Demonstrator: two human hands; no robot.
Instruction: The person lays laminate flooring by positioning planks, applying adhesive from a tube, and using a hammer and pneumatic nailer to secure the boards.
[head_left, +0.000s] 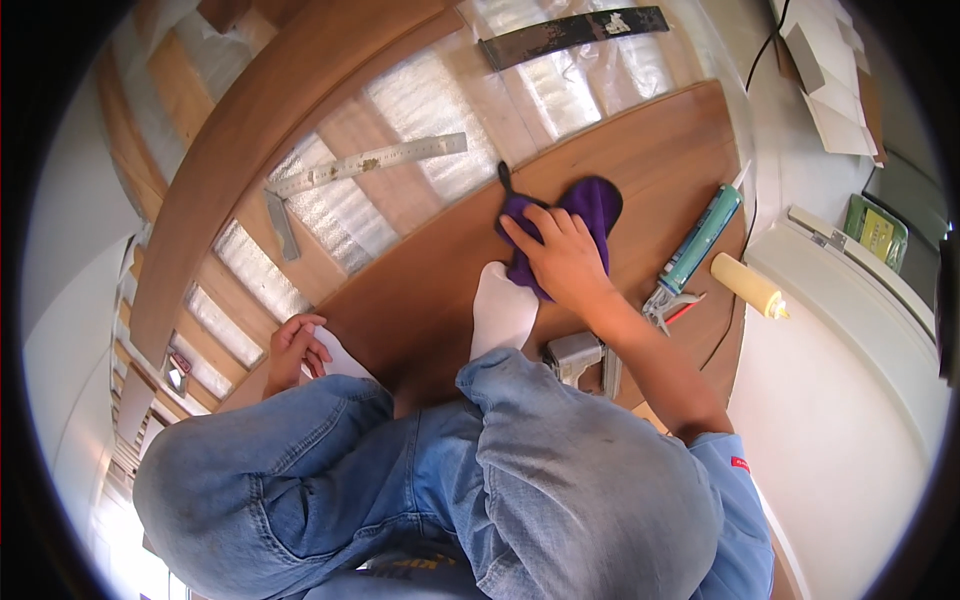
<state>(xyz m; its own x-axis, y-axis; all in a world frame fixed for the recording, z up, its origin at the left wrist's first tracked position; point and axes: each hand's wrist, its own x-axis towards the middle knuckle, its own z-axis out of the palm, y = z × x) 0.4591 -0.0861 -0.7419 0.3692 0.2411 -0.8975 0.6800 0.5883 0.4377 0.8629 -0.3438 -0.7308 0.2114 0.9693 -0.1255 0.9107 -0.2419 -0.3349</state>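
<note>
My right hand [562,255] presses down on a purple cloth [597,212] with dark edging and a small loop, its fingers bent over the left part of the folded fabric. Underneath lies a brown wood board [655,150]. Just left of the cloth, my white-socked right foot [503,305] rests on the same board. Farther left, my left hand [297,350] hangs beside my other white sock [343,353], fingers loosely bent and a little apart, with nothing visible in them.
Right of the cloth lie a caulking gun with a teal cartridge [705,235], a cream squeeze bottle [748,285] and a grey metal tool [575,355], partly hidden. A metal square [365,165] and dark strip [575,35] lie across wooden battens and foil. A long brown plank [225,145] curves along the left.
</note>
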